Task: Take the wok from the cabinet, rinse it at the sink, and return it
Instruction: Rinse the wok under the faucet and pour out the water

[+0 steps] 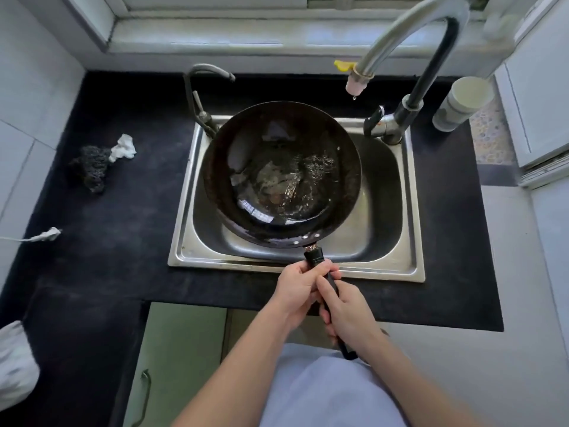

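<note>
A dark wok (281, 174) sits over the steel sink (414, 241), with water swirling in its bowl. Its black handle (314, 257) points toward me over the sink's front rim. My left hand (297, 291) grips the handle near the wok. My right hand (346, 312) grips the handle further back, just behind the left. The tall curved faucet (409, 29) arches above the wok, and a single drop hangs under its spout (355, 84).
A black countertop (123, 226) surrounds the sink. A dark scouring pad (92, 167) and a white crumpled rag (123, 147) lie to the left. A grey cup (462, 103) stands at the back right. A second small tap (200, 94) rises at the sink's back left. Cabinet doors (184, 349) are below.
</note>
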